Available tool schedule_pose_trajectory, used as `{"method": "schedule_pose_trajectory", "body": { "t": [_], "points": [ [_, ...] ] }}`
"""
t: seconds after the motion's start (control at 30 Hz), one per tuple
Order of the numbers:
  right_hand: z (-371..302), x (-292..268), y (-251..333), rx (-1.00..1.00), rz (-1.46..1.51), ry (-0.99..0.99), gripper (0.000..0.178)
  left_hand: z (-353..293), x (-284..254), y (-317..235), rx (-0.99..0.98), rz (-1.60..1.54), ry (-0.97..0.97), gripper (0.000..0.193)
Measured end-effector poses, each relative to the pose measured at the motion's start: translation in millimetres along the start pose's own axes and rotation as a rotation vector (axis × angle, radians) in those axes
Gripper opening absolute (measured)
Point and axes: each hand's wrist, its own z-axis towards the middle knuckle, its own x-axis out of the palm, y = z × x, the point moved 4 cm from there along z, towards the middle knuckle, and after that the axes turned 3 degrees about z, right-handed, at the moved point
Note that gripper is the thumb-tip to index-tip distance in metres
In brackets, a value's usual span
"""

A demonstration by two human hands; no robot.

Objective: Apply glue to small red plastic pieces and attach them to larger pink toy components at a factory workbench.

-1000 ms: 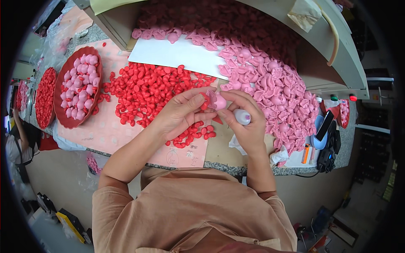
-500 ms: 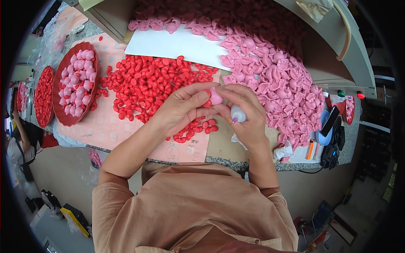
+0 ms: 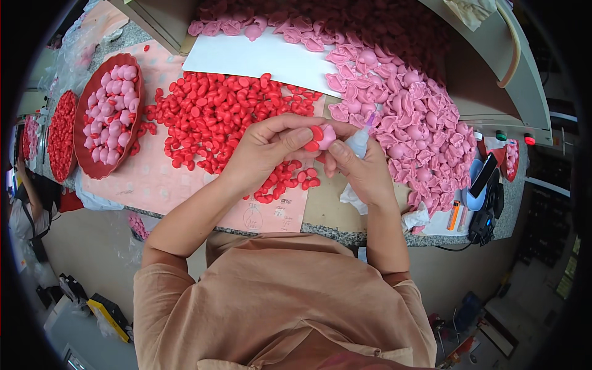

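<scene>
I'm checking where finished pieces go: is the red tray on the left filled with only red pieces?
No, the red tray holds a heap of pink pieces, while the loose red pieces lie on the table beside it.

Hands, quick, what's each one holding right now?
Left hand: closed, pinching a small red piece against a pink piece.
Right hand: closed around a small glue bottle.

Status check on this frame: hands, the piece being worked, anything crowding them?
Left hand pinches small red piece onto pink piece. Right hand grips small white bottle, steadies pink piece. Loose red pieces and pink pile crowd the table.
</scene>
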Motion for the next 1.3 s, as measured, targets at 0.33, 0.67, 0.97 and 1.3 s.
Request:
{"method": "schedule_pose_trajectory", "body": {
  "t": [0.33,0.67,0.97,1.3],
  "points": [
    [-0.3,4.7,-9.2,-0.064,0.044,0.046,0.039,-3.1,-5.0,3.3,-0.058,0.027,0.088,0.025],
    [-4.7,6.7,-6.6,-0.214,-0.197,-0.057,0.032,-3.9,4.1,-14.3,0.225,0.265,0.089,0.018],
    [-9.9,10.9,16.6,-0.685,-0.636,-0.181,0.034,-4.6,17.4,-18.8,0.458,0.373,0.089,0.017],
    [-0.1,38.0,-2.6,-0.498,0.170,-0.070,0.028,-13.4,7.7,-6.0,0.357,-0.332,0.009,0.016]
  ]
}}
